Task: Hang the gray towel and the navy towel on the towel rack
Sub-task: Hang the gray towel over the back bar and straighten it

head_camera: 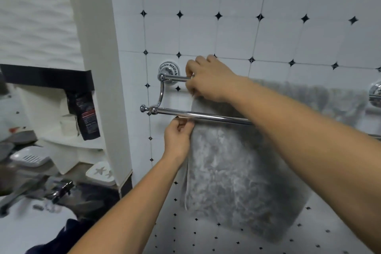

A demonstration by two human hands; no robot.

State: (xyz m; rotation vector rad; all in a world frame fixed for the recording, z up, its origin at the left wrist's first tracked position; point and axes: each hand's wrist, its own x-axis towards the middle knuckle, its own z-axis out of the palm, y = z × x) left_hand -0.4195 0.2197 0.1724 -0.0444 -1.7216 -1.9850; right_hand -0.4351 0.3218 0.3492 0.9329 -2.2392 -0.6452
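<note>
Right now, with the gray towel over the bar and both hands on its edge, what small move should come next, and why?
Probably let go and reach for the navy towel. The gray towel already drapes over the rear bar, with the right hand at its top edge and the left hand pinching its side edge. The front bar looks bare, and the navy towel lies low at left, unhung.
</note>
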